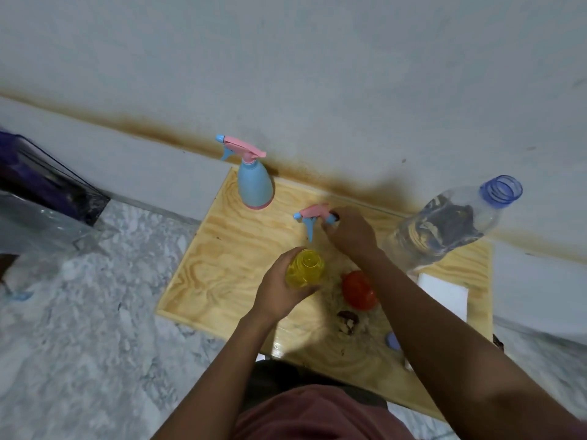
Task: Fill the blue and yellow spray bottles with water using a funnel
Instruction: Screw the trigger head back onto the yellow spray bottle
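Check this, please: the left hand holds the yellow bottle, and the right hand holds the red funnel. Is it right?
No. In the head view the right hand holds the pink spray head; the red funnel lies on the board.

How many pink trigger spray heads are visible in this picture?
2. One spray head sits on the blue bottle by the wall; the detached head is held by the right hand, behind the yellow bottle.

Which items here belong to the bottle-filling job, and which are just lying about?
Job: yellow bottle in left hand, spray head in right hand, blue spray bottle, clear water bottle, red funnel.
Lying about: white block, brown debris, purple bag.
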Demonstrator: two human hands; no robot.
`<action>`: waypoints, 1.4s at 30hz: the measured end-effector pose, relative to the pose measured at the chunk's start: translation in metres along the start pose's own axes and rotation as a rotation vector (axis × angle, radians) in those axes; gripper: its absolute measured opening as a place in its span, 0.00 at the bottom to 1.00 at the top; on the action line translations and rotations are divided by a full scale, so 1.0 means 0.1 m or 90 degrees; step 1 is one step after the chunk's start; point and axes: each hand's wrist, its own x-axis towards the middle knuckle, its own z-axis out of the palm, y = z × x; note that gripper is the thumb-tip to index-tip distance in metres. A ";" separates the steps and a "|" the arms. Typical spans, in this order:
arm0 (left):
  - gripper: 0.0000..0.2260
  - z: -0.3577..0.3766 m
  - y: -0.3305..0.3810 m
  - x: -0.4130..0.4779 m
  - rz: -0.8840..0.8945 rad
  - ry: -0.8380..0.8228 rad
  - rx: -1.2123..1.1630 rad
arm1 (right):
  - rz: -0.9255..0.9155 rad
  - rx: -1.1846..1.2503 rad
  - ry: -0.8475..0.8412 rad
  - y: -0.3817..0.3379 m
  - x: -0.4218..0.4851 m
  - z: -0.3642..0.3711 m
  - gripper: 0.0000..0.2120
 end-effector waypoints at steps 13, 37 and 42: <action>0.31 -0.16 0.19 0.19 0.042 0.027 -0.016 | -0.115 0.548 0.253 -0.89 -0.80 -1.21 0.15; 0.27 -0.48 0.45 0.15 0.104 0.072 0.034 | -0.084 0.495 0.117 -1.16 -1.06 -0.33 0.15; 0.24 -0.51 0.52 0.11 0.132 0.084 -0.002 | -0.085 0.511 0.129 -1.12 -1.07 -0.31 0.15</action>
